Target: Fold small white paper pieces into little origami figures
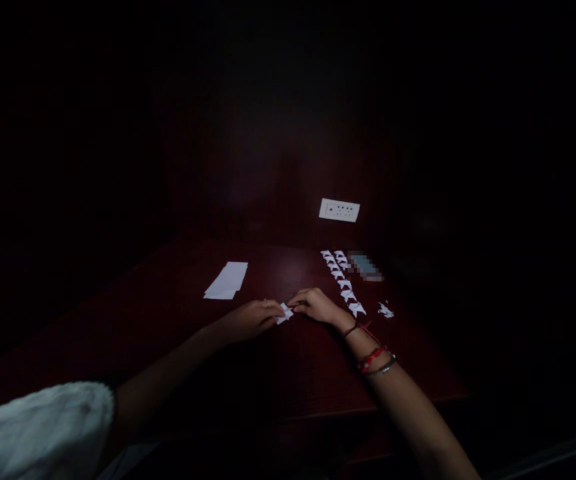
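A small folded piece of white paper [285, 313] lies at the middle of the dark red table, between my two hands. My left hand [255, 319] grips its left side, fingers closed on it. From the right, my right hand [315, 305] reaches to the same piece, thumb and fingertips pinched at its edge. To the right stand two slanting rows of folded white paper pieces [344, 284], several in all. White paper sheets [227, 280] lie overlapping at the left, apart from my hands.
Paper scraps [386, 310] sit in a small heap at the right. Behind the rows is a blurred bluish flat object [366, 266]. A white socket panel [339, 210] is on the back wall. The table's front edge [328, 415] runs below my hands. Surroundings are very dark.
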`<state>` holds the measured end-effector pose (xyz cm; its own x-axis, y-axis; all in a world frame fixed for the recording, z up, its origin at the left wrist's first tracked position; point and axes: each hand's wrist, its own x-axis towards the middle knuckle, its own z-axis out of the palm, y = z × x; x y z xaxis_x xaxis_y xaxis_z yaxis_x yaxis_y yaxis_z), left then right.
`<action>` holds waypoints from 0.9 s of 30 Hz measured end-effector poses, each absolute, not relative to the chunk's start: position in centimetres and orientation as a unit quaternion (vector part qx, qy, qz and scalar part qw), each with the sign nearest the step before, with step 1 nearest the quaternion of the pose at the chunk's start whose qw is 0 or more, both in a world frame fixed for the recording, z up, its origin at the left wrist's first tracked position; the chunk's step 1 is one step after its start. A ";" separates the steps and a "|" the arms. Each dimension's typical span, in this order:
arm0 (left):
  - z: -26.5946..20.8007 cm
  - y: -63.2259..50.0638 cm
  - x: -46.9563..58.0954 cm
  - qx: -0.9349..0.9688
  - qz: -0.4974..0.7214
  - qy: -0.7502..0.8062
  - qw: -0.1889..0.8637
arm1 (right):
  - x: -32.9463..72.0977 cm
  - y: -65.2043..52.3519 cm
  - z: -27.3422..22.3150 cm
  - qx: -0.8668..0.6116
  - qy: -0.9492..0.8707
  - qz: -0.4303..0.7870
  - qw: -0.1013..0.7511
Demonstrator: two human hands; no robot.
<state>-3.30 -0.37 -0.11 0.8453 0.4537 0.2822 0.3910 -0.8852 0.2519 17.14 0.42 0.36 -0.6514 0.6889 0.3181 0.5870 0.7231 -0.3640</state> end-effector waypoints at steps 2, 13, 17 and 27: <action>-0.3 -0.1 -3.4 0.955 0.181 0.214 0.099 | 17.3 0.7 0.2 -0.346 -0.903 0.125 0.222; -0.9 0.5 -3.5 0.952 0.181 0.209 0.128 | 18.3 0.6 0.0 -0.339 -0.895 0.170 0.236; -0.9 0.6 -3.5 0.954 0.173 0.208 0.128 | 18.0 0.6 0.1 -0.336 -0.892 0.168 0.251; -0.9 0.6 -3.3 0.952 0.170 0.232 0.103 | 16.8 1.0 -0.6 -0.376 -0.877 0.136 0.266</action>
<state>-3.30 0.62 -0.93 0.8347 0.4765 0.2759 0.4064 -0.8712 0.2753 16.80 1.03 -0.55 -0.5749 0.7324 0.3647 0.5871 0.6798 -0.4396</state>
